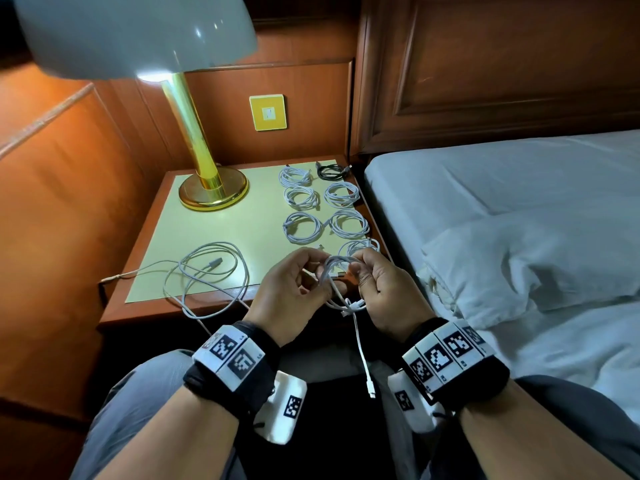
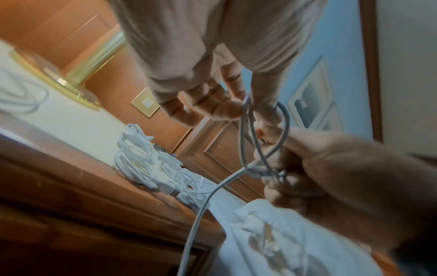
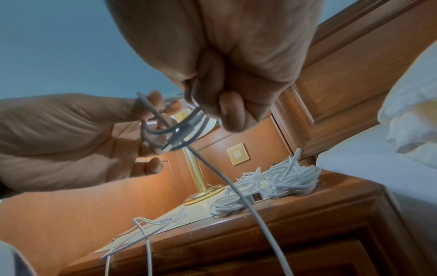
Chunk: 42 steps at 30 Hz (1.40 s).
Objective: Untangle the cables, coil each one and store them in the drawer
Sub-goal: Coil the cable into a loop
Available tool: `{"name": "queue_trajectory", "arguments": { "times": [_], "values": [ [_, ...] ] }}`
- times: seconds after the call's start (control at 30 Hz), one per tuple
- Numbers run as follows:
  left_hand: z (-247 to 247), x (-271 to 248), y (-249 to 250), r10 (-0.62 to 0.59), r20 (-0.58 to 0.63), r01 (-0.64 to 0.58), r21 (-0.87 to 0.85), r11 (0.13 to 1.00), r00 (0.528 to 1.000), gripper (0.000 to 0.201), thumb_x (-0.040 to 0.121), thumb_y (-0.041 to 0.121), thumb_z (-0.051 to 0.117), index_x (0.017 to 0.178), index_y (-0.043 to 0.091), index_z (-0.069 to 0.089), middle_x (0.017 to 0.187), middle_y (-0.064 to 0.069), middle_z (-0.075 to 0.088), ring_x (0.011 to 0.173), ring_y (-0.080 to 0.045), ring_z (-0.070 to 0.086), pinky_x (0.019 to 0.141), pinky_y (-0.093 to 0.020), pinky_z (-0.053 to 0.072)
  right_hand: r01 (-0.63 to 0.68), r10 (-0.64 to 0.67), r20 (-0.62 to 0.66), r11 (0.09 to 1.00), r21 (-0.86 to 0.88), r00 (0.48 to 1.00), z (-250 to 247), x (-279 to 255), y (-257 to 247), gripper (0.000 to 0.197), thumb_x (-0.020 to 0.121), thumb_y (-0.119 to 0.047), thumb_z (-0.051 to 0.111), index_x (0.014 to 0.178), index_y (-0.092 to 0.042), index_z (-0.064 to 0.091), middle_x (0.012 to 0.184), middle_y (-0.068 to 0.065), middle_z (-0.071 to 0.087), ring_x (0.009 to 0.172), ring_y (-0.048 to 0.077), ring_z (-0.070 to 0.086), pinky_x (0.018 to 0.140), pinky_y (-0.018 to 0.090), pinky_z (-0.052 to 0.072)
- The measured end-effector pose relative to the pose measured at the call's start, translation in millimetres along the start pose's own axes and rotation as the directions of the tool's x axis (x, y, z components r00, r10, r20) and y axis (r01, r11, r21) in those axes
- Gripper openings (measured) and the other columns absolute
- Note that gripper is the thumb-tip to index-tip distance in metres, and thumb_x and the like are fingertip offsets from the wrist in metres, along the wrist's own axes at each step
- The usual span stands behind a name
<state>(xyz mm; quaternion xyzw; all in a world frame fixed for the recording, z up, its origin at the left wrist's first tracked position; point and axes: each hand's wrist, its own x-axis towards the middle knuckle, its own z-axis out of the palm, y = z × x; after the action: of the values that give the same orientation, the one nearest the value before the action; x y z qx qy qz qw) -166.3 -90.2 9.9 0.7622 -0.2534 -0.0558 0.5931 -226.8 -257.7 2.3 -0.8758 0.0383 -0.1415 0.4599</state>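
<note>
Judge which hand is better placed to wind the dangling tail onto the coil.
Probably left: the right hand already grips the white cable coil, while the left hand only loosely guides a loop.

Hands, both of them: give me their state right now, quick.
Left hand: fingers curled, pinching a loop of the white cable.
Right hand: fingers curled round the same cable's coil, gripping it.

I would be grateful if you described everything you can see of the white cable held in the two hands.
The white cable is thin, round and looks plastic-sheathed. It is partly wound into a few small loops held in the air in front of the nightstand. The right hand grips the bundle of loops; the left hand holds the loop's other side with curled fingers. One loose tail hangs straight down between the wrists and ends in a small white plug.
</note>
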Motion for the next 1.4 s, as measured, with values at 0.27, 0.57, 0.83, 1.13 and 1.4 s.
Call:
{"name": "queue_trajectory", "arguments": {
  "times": [0.27,0.57,0.83,1.13,1.4],
  "values": [
    [8.1,-1.6,0.1,-0.144,-0.053,0.134,-0.166,0.977,0.988,0.021,0.088,0.025,0.075,0.085,0.009,0.061,0.056,-0.003,0.055,0.045,-0.015,0.041,0.048,-0.025,0.036,0.004,-0.018,-0.114,0.992,-0.124,0.993,-2.3,7.8,7.6,0.013,0.103,-0.023,0.049,0.108,-0.021,0.061,0.075,-0.013,0.064,0.069,-0.001,0.060,0.059,0.004,0.039],
    [8.3,-6.2,13.2,-0.336,0.235,0.400,-0.695,0.598,0.912,0.007,0.097,0.011,0.054,0.093,0.005,0.055,0.077,-0.015,0.070,0.080,-0.025,0.069,0.080,-0.032,0.055,0.077,-0.137,-0.266,0.971,-0.225,0.954,-10.8,6.7,3.1,0.016,0.102,-0.016,0.052,0.114,-0.012,0.062,0.078,-0.004,0.067,0.082,0.019,0.055,0.056,0.019,0.029],
    [-2.5,-0.3,12.1,-0.212,0.142,0.248,-0.334,0.909,0.967,0.034,0.082,0.032,0.075,0.081,-0.001,0.068,0.053,-0.003,0.045,0.039,-0.013,0.034,0.052,-0.030,0.041,0.031,-0.124,-0.312,0.957,-0.287,0.942,-28.6,8.7,7.7,0.018,0.103,-0.029,0.049,0.109,-0.018,0.061,0.072,0.004,0.066,0.069,0.035,0.062,0.056,0.031,0.039],
    [-21.4,2.6,12.3,-0.094,0.027,0.097,-0.123,0.988,0.995,0.012,0.091,0.018,0.071,0.088,0.011,0.080,0.050,0.006,0.047,0.041,-0.010,0.032,0.044,-0.016,0.026,0.014,-0.135,-0.400,0.956,-0.293,0.907,-45.0,14.0,11.8,0.022,0.103,-0.029,0.049,0.109,-0.012,0.061,0.079,0.008,0.070,0.074,0.038,0.064,0.060,0.040,0.049],
    [-19.7,-2.4,15.3,-0.041,0.057,0.032,0.152,0.988,0.998,0.019,0.088,0.013,0.062,0.081,0.019,0.078,0.053,0.017,0.060,0.046,-0.003,0.041,0.050,-0.020,0.039,-0.048,-0.047,-0.419,0.976,-0.212,0.907,-42.4,17.4,17.0,0.019,0.104,-0.027,0.048,0.101,-0.013,0.060,0.059,-0.013,0.049,0.055,0.004,0.051,0.051,0.018,0.033]
  ]
}}
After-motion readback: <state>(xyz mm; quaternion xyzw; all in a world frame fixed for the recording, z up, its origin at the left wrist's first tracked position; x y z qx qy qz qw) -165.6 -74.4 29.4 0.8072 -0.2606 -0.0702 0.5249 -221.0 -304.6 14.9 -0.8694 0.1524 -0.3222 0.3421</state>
